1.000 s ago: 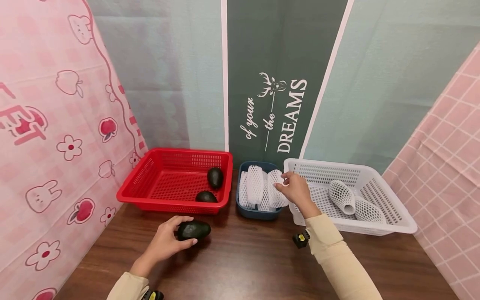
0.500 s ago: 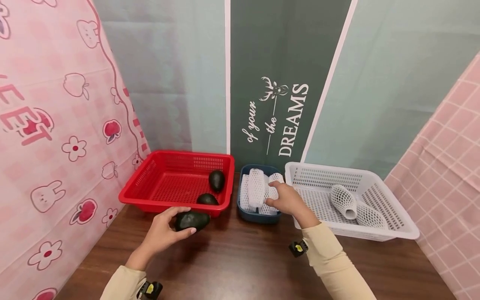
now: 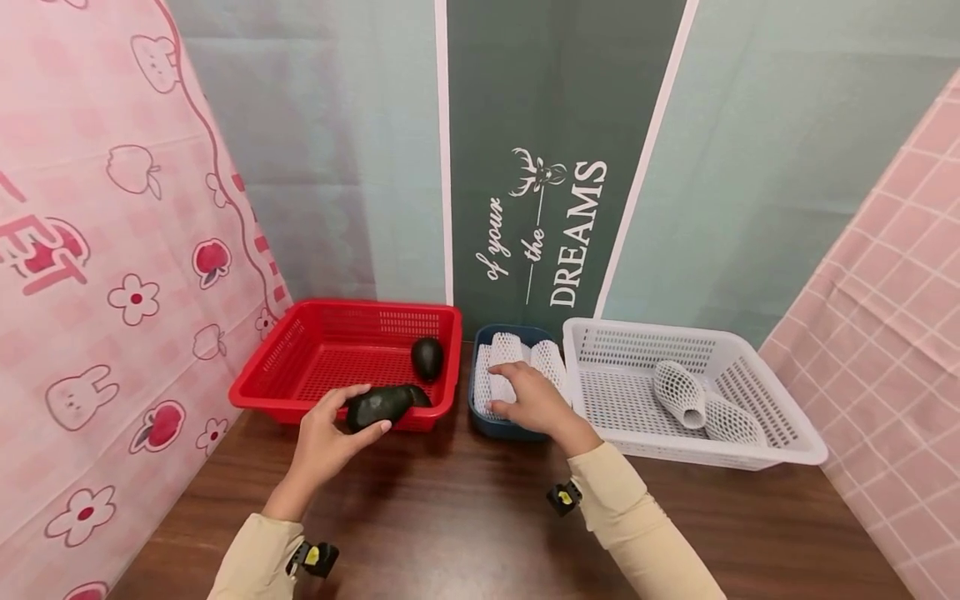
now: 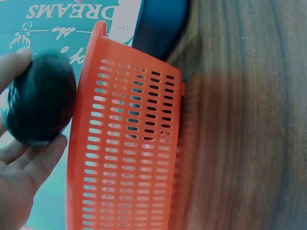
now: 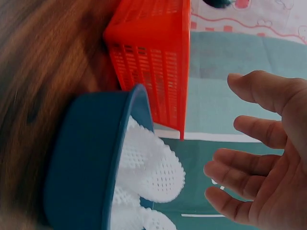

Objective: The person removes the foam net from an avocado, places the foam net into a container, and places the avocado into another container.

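In my left hand (image 3: 330, 439) I grip a dark green avocado (image 3: 377, 407) between thumb and fingers, over the front rim of the red basket (image 3: 255, 398). The left wrist view shows this avocado (image 4: 42, 98) close above the basket's edge. Inside the red basket lies another avocado (image 3: 427, 358), and a second (image 3: 420, 397) is partly hidden behind the held one. My right hand (image 3: 532, 402) hovers over the blue bin (image 3: 504, 429), which is filled with white foam net sleeves (image 3: 547, 360). Its fingers are spread and hold nothing in the right wrist view.
To the right stands a white basket (image 3: 701, 454) holding two avocado-sized things in foam nets (image 3: 678, 392). All three containers stand in a row at the back of the brown wooden table (image 3: 450, 517). Patterned cloths hang behind and at both sides.
My left hand has lifted the avocado from near the table up to the red basket's front rim. The right hand has moved left across the blue bin, from its right-hand sleeve.
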`<move>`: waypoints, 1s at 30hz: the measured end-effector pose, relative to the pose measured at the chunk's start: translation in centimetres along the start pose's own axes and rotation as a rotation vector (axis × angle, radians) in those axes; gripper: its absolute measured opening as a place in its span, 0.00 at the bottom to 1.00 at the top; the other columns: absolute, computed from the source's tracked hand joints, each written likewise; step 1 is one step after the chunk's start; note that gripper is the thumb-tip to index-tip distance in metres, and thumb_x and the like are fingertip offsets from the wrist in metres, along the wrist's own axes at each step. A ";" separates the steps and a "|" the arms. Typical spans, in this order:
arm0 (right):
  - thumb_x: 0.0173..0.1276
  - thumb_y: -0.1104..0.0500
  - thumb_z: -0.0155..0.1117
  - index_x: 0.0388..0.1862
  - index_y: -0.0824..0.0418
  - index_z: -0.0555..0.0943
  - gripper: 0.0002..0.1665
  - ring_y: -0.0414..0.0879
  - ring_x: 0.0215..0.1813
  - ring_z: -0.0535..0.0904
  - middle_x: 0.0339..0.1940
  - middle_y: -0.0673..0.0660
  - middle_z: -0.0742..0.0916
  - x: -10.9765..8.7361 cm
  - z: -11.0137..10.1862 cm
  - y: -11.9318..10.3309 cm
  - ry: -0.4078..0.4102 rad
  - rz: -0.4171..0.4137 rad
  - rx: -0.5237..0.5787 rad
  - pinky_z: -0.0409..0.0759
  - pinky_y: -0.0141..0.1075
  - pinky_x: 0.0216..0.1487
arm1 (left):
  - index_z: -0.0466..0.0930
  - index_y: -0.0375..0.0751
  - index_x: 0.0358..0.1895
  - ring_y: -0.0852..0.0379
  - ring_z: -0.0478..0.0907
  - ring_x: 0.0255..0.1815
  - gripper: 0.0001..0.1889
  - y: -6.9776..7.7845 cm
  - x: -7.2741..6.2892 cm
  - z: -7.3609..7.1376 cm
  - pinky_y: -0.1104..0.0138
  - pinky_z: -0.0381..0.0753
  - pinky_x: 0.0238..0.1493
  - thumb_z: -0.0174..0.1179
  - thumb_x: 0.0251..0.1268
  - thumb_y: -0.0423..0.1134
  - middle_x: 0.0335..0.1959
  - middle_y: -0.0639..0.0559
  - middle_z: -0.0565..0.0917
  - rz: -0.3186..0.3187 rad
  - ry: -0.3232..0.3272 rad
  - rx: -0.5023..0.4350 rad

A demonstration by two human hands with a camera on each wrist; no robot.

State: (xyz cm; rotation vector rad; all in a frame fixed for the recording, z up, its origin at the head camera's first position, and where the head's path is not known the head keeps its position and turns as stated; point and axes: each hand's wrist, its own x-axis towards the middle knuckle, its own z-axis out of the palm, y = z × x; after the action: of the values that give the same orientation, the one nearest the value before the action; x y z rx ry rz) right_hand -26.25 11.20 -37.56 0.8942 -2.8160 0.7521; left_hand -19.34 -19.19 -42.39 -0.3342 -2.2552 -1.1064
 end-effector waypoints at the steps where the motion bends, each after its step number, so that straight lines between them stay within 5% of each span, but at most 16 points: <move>1: 0.56 0.57 0.70 0.56 0.65 0.75 0.29 0.54 0.55 0.73 0.52 0.62 0.80 0.1 0.2 -0.1 0.004 -0.006 0.006 0.69 0.46 0.57 | 0.79 0.41 0.50 0.56 0.74 0.44 0.30 0.0 0.2 0.1 0.66 0.75 0.38 0.78 0.35 0.37 0.45 0.51 0.80 0.001 0.012 0.003; 13: 0.57 0.54 0.68 0.57 0.64 0.76 0.29 0.52 0.54 0.73 0.51 0.60 0.79 0.5 1.6 -1.3 -0.044 -0.026 0.016 0.70 0.45 0.56 | 0.73 0.36 0.57 0.43 0.71 0.50 0.34 -0.4 2.7 1.0 0.50 0.76 0.45 0.76 0.41 0.37 0.51 0.40 0.74 -0.061 0.033 0.007; 24: 0.57 0.54 0.68 0.56 0.61 0.76 0.28 0.51 0.55 0.73 0.51 0.59 0.80 0.1 1.7 -1.3 -0.046 -0.014 -0.005 0.69 0.44 0.57 | 0.75 0.34 0.54 0.44 0.71 0.47 0.31 -0.9 2.5 0.8 0.49 0.76 0.40 0.74 0.42 0.34 0.50 0.38 0.74 -0.041 -0.014 0.060; 30: 0.57 0.53 0.68 0.57 0.62 0.76 0.29 0.53 0.56 0.73 0.52 0.60 0.79 -0.2 1.4 -1.3 -0.059 -0.030 0.012 0.69 0.46 0.56 | 0.75 0.34 0.55 0.43 0.70 0.53 0.30 0.1 2.8 1.0 0.47 0.72 0.48 0.73 0.44 0.37 0.53 0.38 0.74 -0.015 -0.072 0.075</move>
State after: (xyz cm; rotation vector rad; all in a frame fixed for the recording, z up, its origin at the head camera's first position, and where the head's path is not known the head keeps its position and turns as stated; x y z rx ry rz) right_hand -25.26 9.67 -38.30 0.9742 -2.8450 0.7511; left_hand -21.86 -18.46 -41.05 -0.3316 -2.3591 -1.0297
